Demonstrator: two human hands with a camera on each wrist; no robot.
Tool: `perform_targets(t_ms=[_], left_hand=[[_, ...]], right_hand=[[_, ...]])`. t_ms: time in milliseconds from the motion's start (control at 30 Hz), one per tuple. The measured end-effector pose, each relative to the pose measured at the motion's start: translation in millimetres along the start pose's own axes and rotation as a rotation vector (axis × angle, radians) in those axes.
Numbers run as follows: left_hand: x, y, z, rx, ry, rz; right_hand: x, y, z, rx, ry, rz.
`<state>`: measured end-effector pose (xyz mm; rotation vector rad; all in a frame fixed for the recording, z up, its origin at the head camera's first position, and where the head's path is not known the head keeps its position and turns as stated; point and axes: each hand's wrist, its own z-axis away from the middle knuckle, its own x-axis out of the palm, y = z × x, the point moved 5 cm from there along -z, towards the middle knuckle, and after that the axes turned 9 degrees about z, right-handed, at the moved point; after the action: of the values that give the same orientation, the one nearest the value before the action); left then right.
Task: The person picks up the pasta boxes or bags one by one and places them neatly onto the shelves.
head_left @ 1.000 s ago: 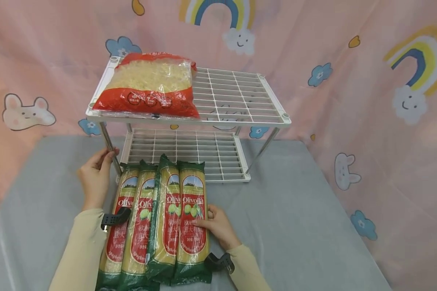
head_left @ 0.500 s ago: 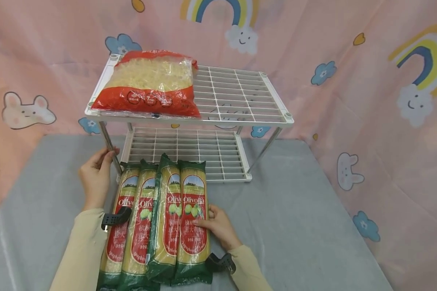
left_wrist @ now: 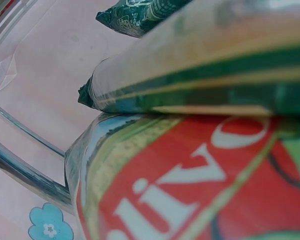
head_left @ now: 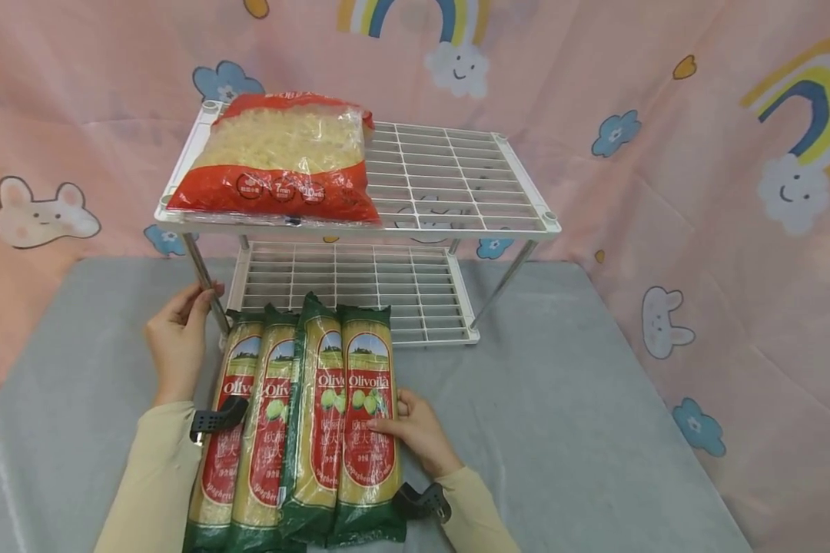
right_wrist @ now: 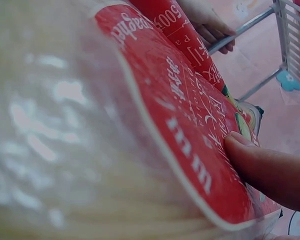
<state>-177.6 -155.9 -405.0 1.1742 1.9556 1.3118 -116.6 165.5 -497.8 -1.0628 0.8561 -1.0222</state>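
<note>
While four spaghetti packs are sitting side by side before the left half of the rack, their upper ends are overlapping its lower shelf in the head view; contact there cannot be confirmed. The right hand is gripping the rightmost pack, thumb crossing its front. The left hand is pinching the rack's front left leg. A red pasta bag is resting on the rack's top, left side. Behind the rack, a pink curtain is hanging.
</note>
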Motion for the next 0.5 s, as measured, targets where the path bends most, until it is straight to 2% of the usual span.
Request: perform_targets(t_ms=[200,500], left_hand=[[-0.7,3.9,-1.1,0.006,-0.002,-0.035],[-1.9,2.2,-1.0,0.010,-0.002,-0.037]], right_hand=[[0.8,-2.0,-1.3,-0.009,-0.008,0.012],[-0.1,-4.5,-0.8,0.036,-0.010,0.044]])
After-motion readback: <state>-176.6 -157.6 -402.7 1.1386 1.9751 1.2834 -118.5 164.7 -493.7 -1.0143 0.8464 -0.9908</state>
